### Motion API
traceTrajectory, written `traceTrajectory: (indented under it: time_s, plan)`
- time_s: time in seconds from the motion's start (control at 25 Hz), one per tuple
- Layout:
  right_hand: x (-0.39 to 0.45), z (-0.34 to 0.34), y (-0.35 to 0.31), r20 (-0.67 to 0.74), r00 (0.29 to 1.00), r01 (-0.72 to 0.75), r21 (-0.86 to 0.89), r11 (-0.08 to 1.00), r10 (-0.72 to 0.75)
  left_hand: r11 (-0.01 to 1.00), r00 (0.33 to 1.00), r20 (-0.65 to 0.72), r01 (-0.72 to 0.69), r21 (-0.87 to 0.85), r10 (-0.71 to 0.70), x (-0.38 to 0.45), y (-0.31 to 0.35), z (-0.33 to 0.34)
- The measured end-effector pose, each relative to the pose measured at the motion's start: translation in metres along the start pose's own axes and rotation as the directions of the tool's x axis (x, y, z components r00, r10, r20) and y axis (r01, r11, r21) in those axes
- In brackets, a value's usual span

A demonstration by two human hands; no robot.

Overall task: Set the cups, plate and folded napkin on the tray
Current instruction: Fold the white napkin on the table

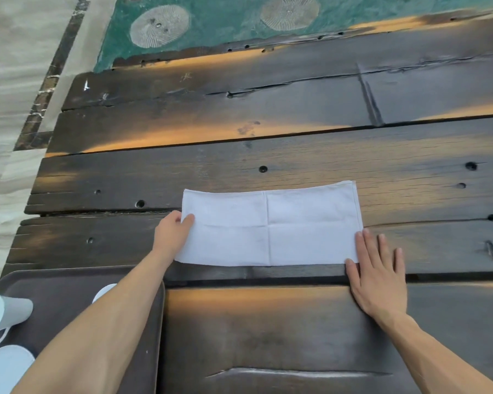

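While the left hand (172, 233) pinched the napkin (271, 227), the right hand (377, 277) lay flat, gripping nothing. Its forearm hid part of the tray (69, 282) with cups (3, 314).

Table (268, 155): dark wooden planks, cracked, with small round holes and orange light patches.
Rug (225, 21): teal, pale oval patches, beyond the far edge.
Floor (9, 66): pale, left.

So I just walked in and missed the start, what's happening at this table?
A person is folding a white napkin on the dark wooden table. The left hand pinches its left edge; the right hand lies flat at its right corner. The napkin is not yet on the dark tray at the left, where a white cup already sits.
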State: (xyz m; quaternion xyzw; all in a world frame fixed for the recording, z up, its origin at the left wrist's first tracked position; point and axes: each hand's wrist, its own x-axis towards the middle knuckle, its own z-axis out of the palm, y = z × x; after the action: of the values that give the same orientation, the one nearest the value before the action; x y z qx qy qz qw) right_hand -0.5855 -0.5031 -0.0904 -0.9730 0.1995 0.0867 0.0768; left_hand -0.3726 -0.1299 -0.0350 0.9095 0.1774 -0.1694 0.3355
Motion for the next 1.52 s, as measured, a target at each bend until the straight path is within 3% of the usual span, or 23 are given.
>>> traceTrajectory:
  time_s: [0.2, 0.4, 0.76, 1.16, 1.52]
  plan:
    - [0.002, 0.005, 0.003, -0.014, 1.0, 0.005, 0.018, 1.0, -0.005, 0.954, 0.988, 0.082, -0.106, -0.282, 0.134, -0.046, 0.055, -0.018]
    - [0.003, 0.004, 0.005, -0.032, 0.999, 0.024, 0.034, 0.999, -0.023, 0.906, 0.948, 0.18, -0.178, -0.383, 0.263, -0.097, 0.121, 0.001]
    - [0.003, 0.002, 0.006, -0.042, 0.999, 0.038, 0.08, 0.996, -0.035, 0.934, 0.911, 0.258, -0.26, -0.246, 0.322, -0.128, 0.197, 0.109]
    - [0.004, 0.003, 0.007, -0.09, 0.992, -0.072, 0.127, 0.989, 0.083, 0.967, 0.918, 0.305, -0.25, -0.056, 0.255, -0.127, 0.195, 0.224]
    - [0.004, -0.001, 0.01, -0.123, 0.986, -0.083, 0.236, 0.968, 0.114, 0.966, 0.933, 0.272, -0.255, 0.039, 0.236, -0.141, 0.185, 0.256]
